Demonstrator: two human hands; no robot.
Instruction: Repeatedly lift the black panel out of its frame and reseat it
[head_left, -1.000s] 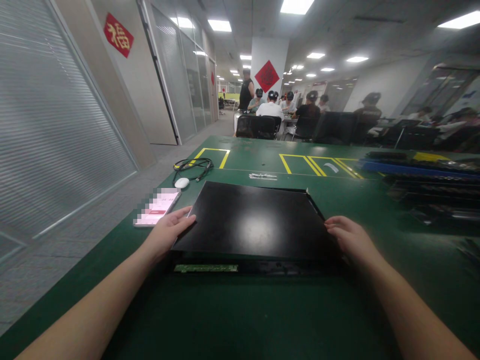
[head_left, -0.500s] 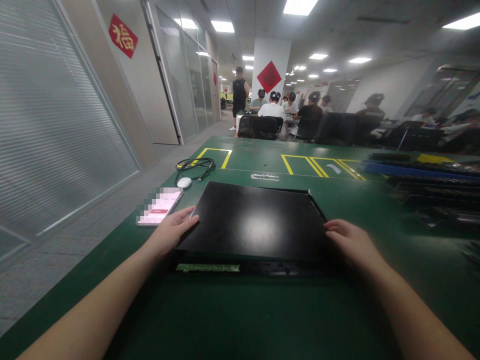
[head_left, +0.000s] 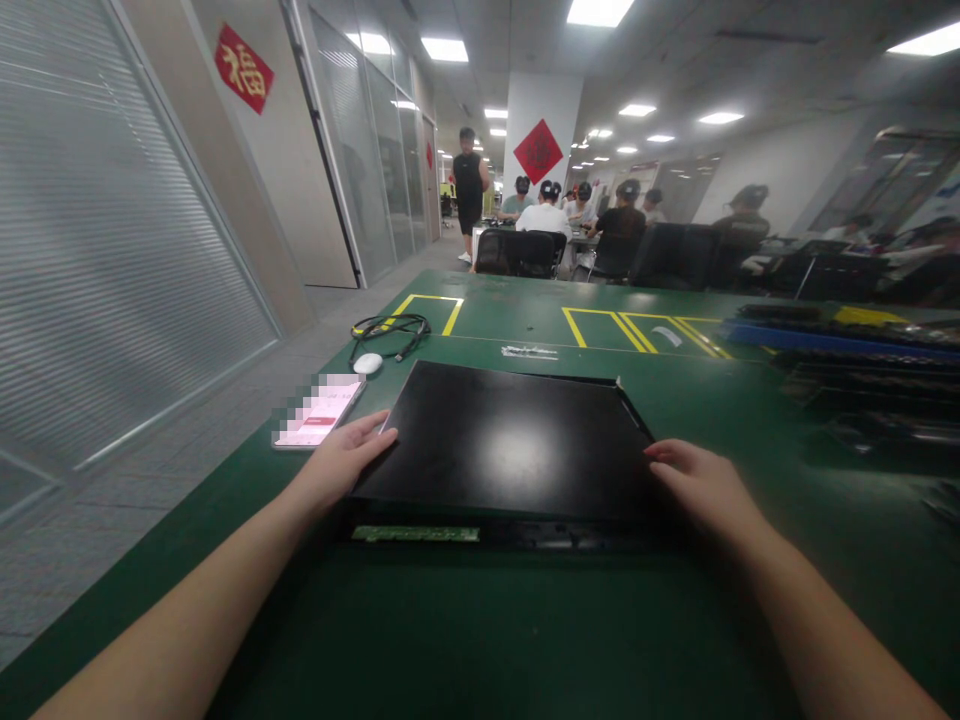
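Note:
A flat black display panel (head_left: pixel 510 430) lies slightly askew over a black frame (head_left: pixel 585 535) on the green table. Along the frame's near edge shows a green circuit board strip (head_left: pixel 416 534). My left hand (head_left: pixel 352 450) grips the panel's left edge, thumb on top and fingers at the side. At the right edge, my right hand (head_left: pixel 694 480) pinches the panel between thumb and fingers. The frame's back right corner sticks out past the panel. Parts of the fingers under the edges are hidden.
Left of the panel lie a phone (head_left: pixel 319 412), a white computer mouse (head_left: pixel 368 364) and a coiled black cable (head_left: pixel 390 335). Small silvery strips (head_left: pixel 529 352) lie behind it. Stacked dark panels (head_left: pixel 862 360) fill the right side of the green table (head_left: pixel 487 640). People sit farther back.
Both hands and the panel stay almost still; my right fingertips have shifted very slightly left. In the background, a standing person has turned round.

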